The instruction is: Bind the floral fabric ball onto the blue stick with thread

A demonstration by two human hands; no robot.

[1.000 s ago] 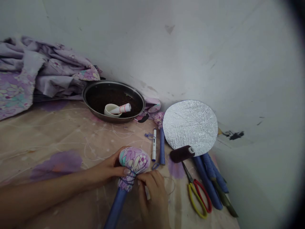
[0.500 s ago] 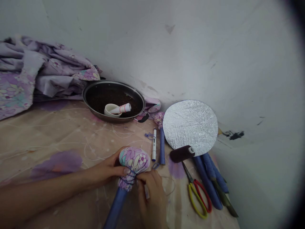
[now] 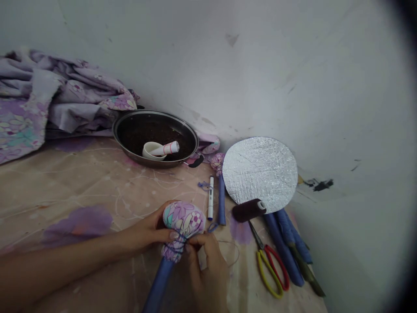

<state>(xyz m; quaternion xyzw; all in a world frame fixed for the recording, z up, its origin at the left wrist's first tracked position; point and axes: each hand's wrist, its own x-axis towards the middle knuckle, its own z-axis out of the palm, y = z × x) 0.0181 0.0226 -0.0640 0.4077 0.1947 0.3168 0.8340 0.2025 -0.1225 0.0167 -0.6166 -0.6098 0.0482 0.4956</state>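
A blue-wrapped stick [image 3: 158,282] stands tilted, with a padded floral cloth head [image 3: 184,216] on its upper end. Blue cord [image 3: 177,246] winds around the gathered cloth at the neck. My left hand [image 3: 159,230] is closed around the left side of the head, its thumb pressed on the neck just above the windings. My right hand [image 3: 208,261] pinches at the cord on the right side of the neck; its fingertips hide exactly what lies between them. A thin loose thread [image 3: 239,252] curves out beside the right hand.
A dark pan [image 3: 156,164] holds a white cup [image 3: 148,152] with a paper roll. Rightward lie a marker [image 3: 210,198], another cloth-headed stick [image 3: 222,200], a silver disc [image 3: 260,174], a dark thread spool [image 3: 249,210], scissors [image 3: 270,274] and blue-wrapped sticks [image 3: 286,252]. Bunched floral fabric [image 3: 74,95] lies by the wall.
My right hand's fingers have shifted slightly at the neck, the index finger a little more bent. The left hand and the cloth-headed stick stay nearly still.
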